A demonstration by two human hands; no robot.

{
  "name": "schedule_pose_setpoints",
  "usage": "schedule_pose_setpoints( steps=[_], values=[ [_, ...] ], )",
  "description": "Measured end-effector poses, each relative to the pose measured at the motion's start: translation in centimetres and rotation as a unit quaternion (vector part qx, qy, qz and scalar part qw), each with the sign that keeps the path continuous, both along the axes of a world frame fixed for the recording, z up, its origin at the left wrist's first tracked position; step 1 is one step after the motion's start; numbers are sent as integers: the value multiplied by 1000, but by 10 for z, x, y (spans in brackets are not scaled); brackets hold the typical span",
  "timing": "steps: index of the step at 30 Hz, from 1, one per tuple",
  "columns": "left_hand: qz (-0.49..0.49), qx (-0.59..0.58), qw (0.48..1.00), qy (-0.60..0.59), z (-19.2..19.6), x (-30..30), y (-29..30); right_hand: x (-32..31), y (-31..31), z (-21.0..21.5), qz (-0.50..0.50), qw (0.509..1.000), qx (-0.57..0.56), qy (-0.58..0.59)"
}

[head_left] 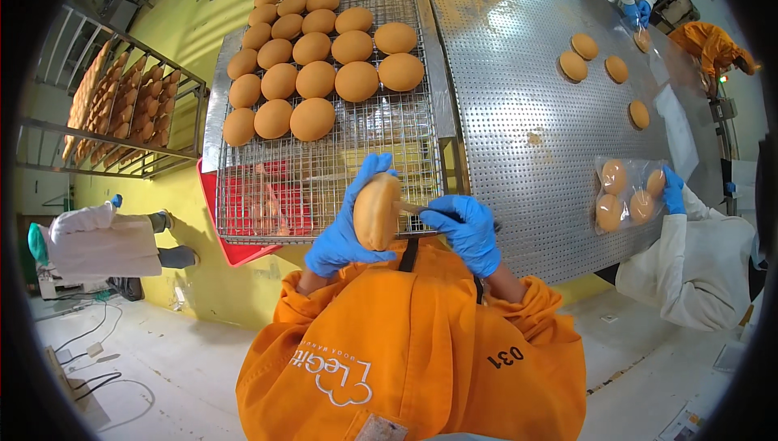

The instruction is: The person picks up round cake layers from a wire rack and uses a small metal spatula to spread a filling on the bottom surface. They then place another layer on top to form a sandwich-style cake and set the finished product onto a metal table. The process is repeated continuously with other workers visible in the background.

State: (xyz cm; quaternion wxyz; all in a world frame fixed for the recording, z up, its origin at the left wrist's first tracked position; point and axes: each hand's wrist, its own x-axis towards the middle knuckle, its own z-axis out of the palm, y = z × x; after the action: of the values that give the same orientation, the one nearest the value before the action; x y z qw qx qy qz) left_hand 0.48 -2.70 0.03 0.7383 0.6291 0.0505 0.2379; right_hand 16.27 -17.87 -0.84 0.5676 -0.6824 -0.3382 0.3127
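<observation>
My left hand [334, 238], in a blue glove, grips a round golden-brown bun [375, 213] that stands on edge, its pale side facing right. In my right hand [470, 234], also gloved in blue, is a slim tool [411, 208] with a dark handle. Its tip reaches the bun's right side; whether it is a knife or a brush I cannot tell. Both hands are over the near edge of a wire rack [365, 129], where several more buns [314, 80] lie in rows toward the far left.
A red crate [212, 198] shows beneath the rack. On the right, a perforated metal table [519, 157] carries loose buns [573, 67] and a clear bag [628, 194] of buns, touched by a co-worker's gloved hand [673, 190]. A loaded trolley [121, 105] stands left.
</observation>
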Motion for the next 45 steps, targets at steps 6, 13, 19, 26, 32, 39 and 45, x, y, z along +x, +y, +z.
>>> schedule_pose_setpoints(
  steps=[6,13,19,26,32,39,45],
  values=[
    [77,-387,919,-1,0,37,-34,-25,0,-6,-15,994,82,-71],
    [52,46,995,71,-1,5,2,9,-6,11,-6,988,33,-149],
    [9,134,983,126,14,-2,10,23,-6,12,-23,968,27,-248],
    [-10,110,985,131,11,-6,16,24,-10,18,5,926,53,-374],
    [-12,110,982,152,10,-7,17,31,-8,24,49,864,66,-497],
    [-42,100,984,142,11,-6,18,31,-6,15,3,907,-17,-421],
    [-80,92,984,131,17,-7,16,31,-7,11,4,936,-76,-344]
  ],
)
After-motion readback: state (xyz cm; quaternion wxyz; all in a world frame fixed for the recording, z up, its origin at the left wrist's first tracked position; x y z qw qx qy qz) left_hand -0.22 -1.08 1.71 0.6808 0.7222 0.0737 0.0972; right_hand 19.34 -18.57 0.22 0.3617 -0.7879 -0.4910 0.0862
